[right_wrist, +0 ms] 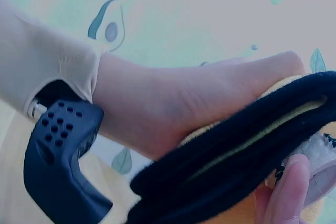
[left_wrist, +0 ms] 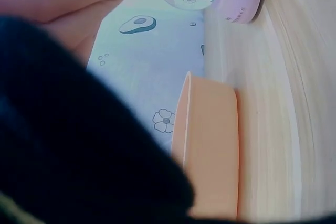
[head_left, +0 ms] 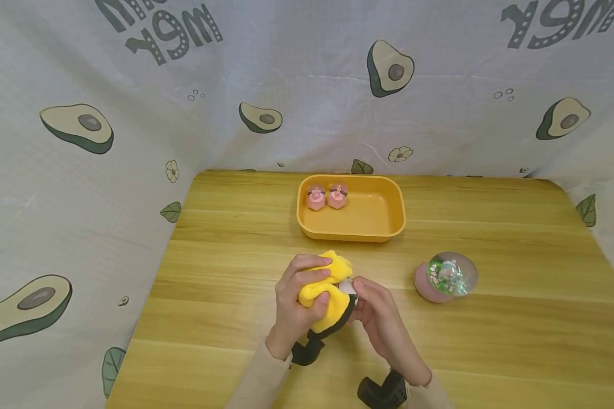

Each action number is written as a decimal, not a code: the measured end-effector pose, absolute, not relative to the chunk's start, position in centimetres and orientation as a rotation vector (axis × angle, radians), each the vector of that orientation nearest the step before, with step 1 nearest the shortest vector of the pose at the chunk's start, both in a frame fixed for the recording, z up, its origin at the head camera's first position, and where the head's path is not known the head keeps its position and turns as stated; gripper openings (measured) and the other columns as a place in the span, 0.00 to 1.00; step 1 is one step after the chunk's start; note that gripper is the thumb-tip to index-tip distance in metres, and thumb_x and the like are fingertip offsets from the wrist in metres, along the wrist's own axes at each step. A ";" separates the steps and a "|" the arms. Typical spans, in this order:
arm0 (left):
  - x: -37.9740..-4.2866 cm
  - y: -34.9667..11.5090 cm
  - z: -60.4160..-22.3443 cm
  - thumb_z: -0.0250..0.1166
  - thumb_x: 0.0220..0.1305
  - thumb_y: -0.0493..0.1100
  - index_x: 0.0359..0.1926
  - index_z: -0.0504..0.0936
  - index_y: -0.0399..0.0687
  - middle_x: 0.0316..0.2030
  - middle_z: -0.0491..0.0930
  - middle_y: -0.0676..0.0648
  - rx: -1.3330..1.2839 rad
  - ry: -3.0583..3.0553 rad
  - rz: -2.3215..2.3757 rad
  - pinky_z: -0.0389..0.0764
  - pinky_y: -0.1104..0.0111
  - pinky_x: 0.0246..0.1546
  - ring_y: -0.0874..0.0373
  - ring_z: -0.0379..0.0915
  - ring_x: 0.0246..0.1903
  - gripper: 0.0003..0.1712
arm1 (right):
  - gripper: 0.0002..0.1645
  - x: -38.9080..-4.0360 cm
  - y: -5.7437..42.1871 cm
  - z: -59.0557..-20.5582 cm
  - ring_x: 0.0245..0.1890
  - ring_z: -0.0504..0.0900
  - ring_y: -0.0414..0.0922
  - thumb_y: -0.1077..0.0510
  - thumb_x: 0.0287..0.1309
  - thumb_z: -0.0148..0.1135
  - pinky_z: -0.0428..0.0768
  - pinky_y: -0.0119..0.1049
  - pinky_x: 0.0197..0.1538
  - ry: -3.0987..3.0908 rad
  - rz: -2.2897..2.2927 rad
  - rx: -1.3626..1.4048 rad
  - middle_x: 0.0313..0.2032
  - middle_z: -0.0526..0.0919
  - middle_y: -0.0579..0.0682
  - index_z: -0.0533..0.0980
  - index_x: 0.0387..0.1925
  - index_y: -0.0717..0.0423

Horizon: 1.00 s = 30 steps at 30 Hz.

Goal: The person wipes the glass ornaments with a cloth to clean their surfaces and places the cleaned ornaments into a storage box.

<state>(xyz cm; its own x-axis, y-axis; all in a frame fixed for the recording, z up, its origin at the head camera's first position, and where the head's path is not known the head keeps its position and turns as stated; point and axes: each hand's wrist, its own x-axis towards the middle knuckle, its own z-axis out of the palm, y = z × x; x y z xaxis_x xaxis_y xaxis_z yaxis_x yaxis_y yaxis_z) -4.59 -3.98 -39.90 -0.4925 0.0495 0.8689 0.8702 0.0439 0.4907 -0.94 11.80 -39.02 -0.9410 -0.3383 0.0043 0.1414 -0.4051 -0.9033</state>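
Observation:
My left hand (head_left: 302, 298) grips a bunched yellow fuzzy cloth with dark trim (head_left: 335, 307), its thumb pressed into a fold. At the right side of the cloth, my right hand (head_left: 384, 318) pinches a small whitish piece (head_left: 345, 286) between thumb and fingers. In the right wrist view this pale piece (right_wrist: 317, 163) looks rounded, with dark jagged marks at its edge; I cannot tell what it is. The cloth's dark trim (right_wrist: 231, 145) crosses that view in thick folds, and a fingertip (right_wrist: 294, 182) rests against the pale piece. Dark blur covers much of the left wrist view.
A yellow-orange tray (head_left: 350, 234) stands at the back of the wooden table (head_left: 225, 272). Inside its left end sit two small pink globe-topped ornaments. To the right of the hands, a snow globe (head_left: 451, 275) with a pink base stands on the table. Avocado-print fabric (head_left: 312, 68) hangs behind.

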 end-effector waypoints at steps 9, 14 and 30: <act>-4.2 -3.6 -39.1 0.54 0.61 0.50 0.38 0.70 0.37 0.39 0.72 0.36 -0.782 -1.610 -1.558 0.76 0.61 0.40 0.46 0.71 0.40 0.18 | 0.23 -0.7 11.5 -39.1 0.26 0.78 0.38 0.61 0.67 0.31 0.77 0.29 0.29 1.430 -2.460 -0.301 0.32 0.79 0.46 0.76 0.37 0.56; -4.3 -3.5 -40.0 0.54 0.60 0.51 0.39 0.70 0.36 0.42 0.71 0.36 -0.702 -1.608 -1.604 0.76 0.61 0.41 0.46 0.70 0.42 0.20 | 0.20 -0.5 11.3 -39.0 0.26 0.78 0.39 0.61 0.67 0.32 0.78 0.29 0.30 1.438 -2.497 -0.235 0.33 0.79 0.48 0.75 0.38 0.58; -4.4 -4.7 -40.4 0.55 0.60 0.51 0.41 0.70 0.34 0.43 0.71 0.35 -0.618 -1.614 -1.637 0.73 0.63 0.45 0.46 0.69 0.45 0.22 | 0.23 -0.9 12.6 -39.1 0.34 0.78 0.45 0.67 0.63 0.24 0.78 0.35 0.40 1.197 -2.706 -0.488 0.40 0.76 0.55 0.69 0.45 0.64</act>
